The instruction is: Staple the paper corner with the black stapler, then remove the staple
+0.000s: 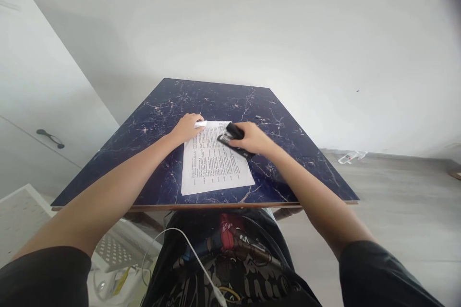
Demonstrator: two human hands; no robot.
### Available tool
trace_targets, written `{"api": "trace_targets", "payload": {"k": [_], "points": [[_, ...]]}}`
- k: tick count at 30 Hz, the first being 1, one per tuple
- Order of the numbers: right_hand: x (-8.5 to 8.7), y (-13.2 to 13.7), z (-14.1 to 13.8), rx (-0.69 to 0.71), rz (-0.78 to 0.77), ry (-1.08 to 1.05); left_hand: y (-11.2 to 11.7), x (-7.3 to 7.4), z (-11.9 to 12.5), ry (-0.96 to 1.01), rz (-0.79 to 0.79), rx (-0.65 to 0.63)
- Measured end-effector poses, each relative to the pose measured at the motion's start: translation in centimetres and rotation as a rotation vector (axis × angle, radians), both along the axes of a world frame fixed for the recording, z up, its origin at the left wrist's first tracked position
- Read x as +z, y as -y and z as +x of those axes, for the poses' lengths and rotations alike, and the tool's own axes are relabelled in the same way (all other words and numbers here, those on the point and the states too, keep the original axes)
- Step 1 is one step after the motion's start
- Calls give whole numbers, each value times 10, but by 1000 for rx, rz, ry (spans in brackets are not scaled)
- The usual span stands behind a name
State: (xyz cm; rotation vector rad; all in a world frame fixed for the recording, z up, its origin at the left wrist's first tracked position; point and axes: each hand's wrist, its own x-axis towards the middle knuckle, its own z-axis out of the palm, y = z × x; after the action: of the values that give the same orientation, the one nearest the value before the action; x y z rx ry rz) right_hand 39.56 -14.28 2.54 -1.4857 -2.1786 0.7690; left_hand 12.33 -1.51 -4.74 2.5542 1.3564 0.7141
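A printed white sheet of paper (214,165) lies on a dark blue marbled table (154,120). My left hand (187,127) rests on the paper's far left corner, fingers curled and pinching the lifted corner. My right hand (252,138) is closed over a black stapler (234,140) that sits on the paper's far right edge.
A small dark object (258,117) lies on the table beyond my right hand. A white cabinet with a dark handle (50,138) stands at the left. A white perforated basket (111,249) sits on the floor under the table's near left. A clear plastic item (351,156) lies by the wall.
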Motion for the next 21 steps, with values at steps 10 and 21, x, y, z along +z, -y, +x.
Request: {"api": "trace_targets", "payload": {"k": [10,21], "points": [[-22,-3,-84,374,99,32,0,5,-2,40,-4,-9],[-11,36,56,106,-76,145,-3,-3,-5,89,31,181]]}}
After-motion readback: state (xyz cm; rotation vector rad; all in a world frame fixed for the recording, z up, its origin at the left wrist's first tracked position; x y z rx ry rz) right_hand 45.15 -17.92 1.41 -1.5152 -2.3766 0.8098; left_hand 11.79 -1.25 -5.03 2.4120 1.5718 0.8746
